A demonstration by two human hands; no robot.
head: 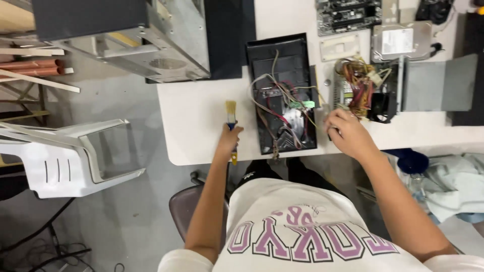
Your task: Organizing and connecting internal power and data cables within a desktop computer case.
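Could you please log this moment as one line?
left hand: holds small blue-handled paintbrush | right hand: at black plastic panel's edge

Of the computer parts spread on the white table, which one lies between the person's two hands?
The black front panel with loose wires across it. It lies between the left hand, holding a paintbrush, and the right hand. The circuit board and drive lie farther back.

Left of the tabletop [201,121] I see a white plastic chair [70,156]; a metal case [151,45] rests at its far corner.
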